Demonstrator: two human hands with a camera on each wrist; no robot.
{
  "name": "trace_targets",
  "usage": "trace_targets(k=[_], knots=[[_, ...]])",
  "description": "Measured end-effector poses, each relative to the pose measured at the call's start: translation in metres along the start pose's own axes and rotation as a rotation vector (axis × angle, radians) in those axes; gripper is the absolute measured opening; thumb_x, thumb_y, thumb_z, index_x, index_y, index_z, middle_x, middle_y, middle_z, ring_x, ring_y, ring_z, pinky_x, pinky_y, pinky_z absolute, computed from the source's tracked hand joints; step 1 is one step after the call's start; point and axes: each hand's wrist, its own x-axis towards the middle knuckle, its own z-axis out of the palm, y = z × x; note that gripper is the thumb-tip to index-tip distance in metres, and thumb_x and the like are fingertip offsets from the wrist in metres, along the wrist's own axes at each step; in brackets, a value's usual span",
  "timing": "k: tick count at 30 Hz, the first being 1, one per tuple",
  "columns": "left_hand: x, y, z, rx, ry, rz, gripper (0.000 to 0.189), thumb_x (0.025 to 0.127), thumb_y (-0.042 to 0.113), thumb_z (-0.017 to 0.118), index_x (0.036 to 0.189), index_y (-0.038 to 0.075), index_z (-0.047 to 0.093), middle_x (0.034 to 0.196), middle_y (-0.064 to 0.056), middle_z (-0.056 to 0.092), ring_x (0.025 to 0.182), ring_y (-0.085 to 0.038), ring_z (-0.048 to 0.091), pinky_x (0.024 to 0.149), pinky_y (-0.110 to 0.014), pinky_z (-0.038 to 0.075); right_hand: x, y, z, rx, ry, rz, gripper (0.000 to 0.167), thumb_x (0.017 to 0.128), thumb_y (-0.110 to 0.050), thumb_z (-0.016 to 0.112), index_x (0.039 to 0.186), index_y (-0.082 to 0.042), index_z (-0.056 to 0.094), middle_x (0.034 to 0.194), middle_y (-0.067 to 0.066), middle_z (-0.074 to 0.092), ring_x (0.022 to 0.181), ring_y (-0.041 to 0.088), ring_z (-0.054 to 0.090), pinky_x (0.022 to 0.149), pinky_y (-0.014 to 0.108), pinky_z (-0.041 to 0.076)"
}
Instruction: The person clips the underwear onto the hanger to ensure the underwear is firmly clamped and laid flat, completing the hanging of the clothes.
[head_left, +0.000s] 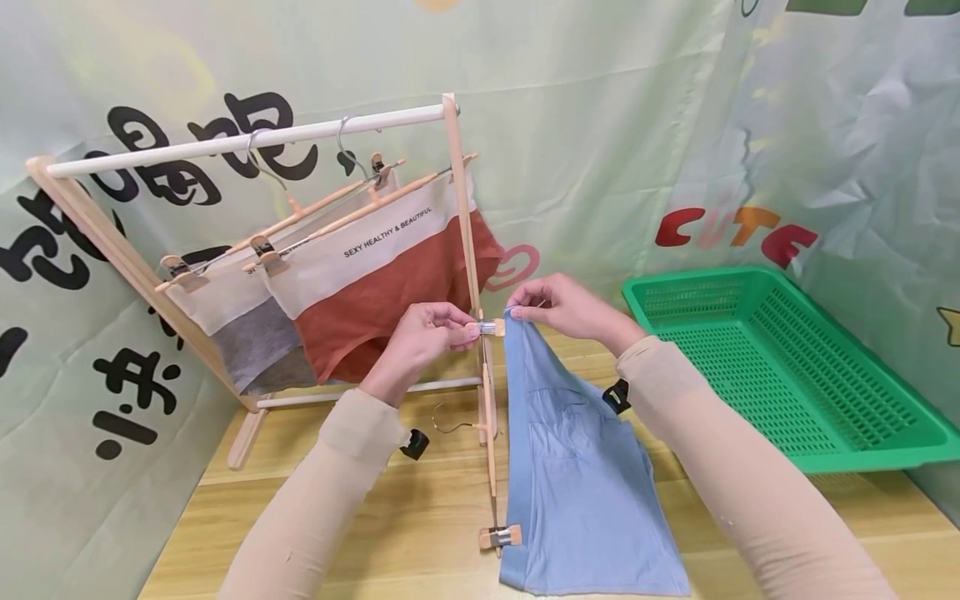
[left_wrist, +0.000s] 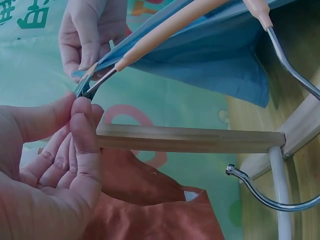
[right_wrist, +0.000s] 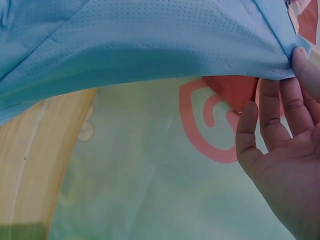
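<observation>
Between thumb and fingers, my left hand [head_left: 423, 337] pinches the far clip [head_left: 491, 328] of a clip hanger [head_left: 491, 450]. Light blue briefs [head_left: 577, 475] lie to the right of the hanger, their waistband running alongside its bar. My right hand [head_left: 555, 307] pinches the far waistband corner, lifting that end. In the left wrist view, the clip's tip [left_wrist: 90, 75] meets the blue cloth [left_wrist: 200, 65] right by the right hand's fingertips. The near clip [head_left: 501, 536] overlaps the waistband's near end. The right wrist view shows the blue cloth [right_wrist: 150, 45] stretched from thumb and fingers.
At the left stands a wooden rack [head_left: 255, 137] with a white rail. On it hang rust-and-white briefs [head_left: 375, 292] and grey-and-white briefs [head_left: 258, 342], both on clip hangers. A green basket [head_left: 780, 375] sits at the right, before a printed cloth backdrop [head_left: 570, 150].
</observation>
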Motion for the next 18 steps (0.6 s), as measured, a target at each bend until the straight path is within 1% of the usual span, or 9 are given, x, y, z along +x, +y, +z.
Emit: trace_targets(k=[3, 6, 8, 9, 11, 13, 15, 18], knots=[[0.0009, 0.0013, 0.0017, 0.006, -0.003, -0.005, 0.012, 0.094, 0.003, 0.081, 0.103, -0.004, 0.079, 0.083, -0.006, 0.078, 0.079, -0.021, 0.073, 0.078, -0.027, 0.062, -0.0004, 0.0005, -0.001, -0.001, 0.001, -0.001, 0.011, 0.103, -0.015, 0.073, 0.11, -0.007, 0.078, 0.1, 0.006, 0.078, 0.094, 0.023, 0.068, 0.088, 0.039, 0.055], [0.0012, 0.0021, 0.004, 0.004, -0.014, -0.011, 0.011, 0.094, 0.004, 0.081, 0.103, -0.002, 0.079, 0.087, -0.004, 0.078, 0.082, -0.02, 0.073, 0.079, -0.027, 0.062, -0.0008, -0.0008, -0.0006, -0.005, -0.001, -0.003, 0.013, 0.103, -0.018, 0.073, 0.11, -0.008, 0.078, 0.101, 0.005, 0.078, 0.093, 0.023, 0.068, 0.088, 0.039, 0.055], [0.0012, 0.0021, 0.0054, 0.012, -0.018, -0.01, 0.011, 0.094, 0.006, 0.081, 0.103, -0.001, 0.079, 0.088, -0.003, 0.079, 0.08, -0.016, 0.072, 0.082, -0.03, 0.062, -0.0007, -0.0018, -0.0001, -0.003, 0.001, 0.0, 0.013, 0.104, -0.018, 0.073, 0.11, -0.008, 0.079, 0.101, 0.005, 0.079, 0.092, 0.023, 0.068, 0.086, 0.037, 0.054], [0.0013, 0.002, 0.0061, 0.012, -0.017, -0.008, 0.011, 0.094, 0.005, 0.08, 0.103, -0.001, 0.079, 0.089, -0.003, 0.079, 0.08, -0.015, 0.072, 0.085, -0.033, 0.063, -0.0006, -0.0023, 0.0001, -0.002, 0.002, 0.003, 0.013, 0.104, -0.019, 0.073, 0.11, -0.008, 0.079, 0.101, 0.005, 0.079, 0.091, 0.023, 0.068, 0.085, 0.035, 0.054], [0.0009, 0.0023, 0.0072, 0.01, -0.012, -0.005, 0.011, 0.094, 0.005, 0.081, 0.103, 0.0, 0.079, 0.088, -0.003, 0.079, 0.08, -0.015, 0.073, 0.087, -0.036, 0.063, -0.0002, -0.0028, 0.0007, 0.001, 0.009, 0.015, 0.014, 0.103, -0.019, 0.074, 0.11, -0.009, 0.08, 0.1, 0.005, 0.079, 0.09, 0.023, 0.068, 0.083, 0.033, 0.054], [0.0008, 0.0022, 0.008, -0.001, -0.003, -0.002, 0.011, 0.093, 0.005, 0.081, 0.102, -0.001, 0.079, 0.087, -0.003, 0.079, 0.082, -0.019, 0.074, 0.087, -0.038, 0.063, 0.0009, -0.0025, 0.0015, 0.004, 0.023, 0.022, 0.014, 0.103, -0.019, 0.074, 0.109, -0.008, 0.08, 0.1, 0.005, 0.079, 0.089, 0.022, 0.068, 0.082, 0.031, 0.054], [0.0004, 0.0022, 0.0086, -0.011, 0.004, -0.003, 0.011, 0.093, 0.006, 0.082, 0.102, 0.0, 0.079, 0.086, -0.002, 0.079, 0.084, -0.023, 0.075, 0.085, -0.035, 0.063, 0.0016, -0.0033, 0.0019, 0.012, 0.043, 0.024, 0.015, 0.102, -0.019, 0.075, 0.108, -0.008, 0.081, 0.1, 0.006, 0.08, 0.088, 0.021, 0.067, 0.08, 0.031, 0.053], [0.0004, 0.0014, 0.0097, -0.029, 0.005, -0.012, 0.013, 0.093, 0.008, 0.083, 0.102, 0.001, 0.079, 0.086, -0.001, 0.079, 0.094, -0.035, 0.077, 0.083, -0.031, 0.061, 0.0031, -0.0048, 0.0028, 0.014, 0.065, 0.014, 0.014, 0.102, -0.019, 0.075, 0.107, -0.008, 0.083, 0.102, 0.007, 0.08, 0.087, 0.021, 0.065, 0.079, 0.032, 0.053]])
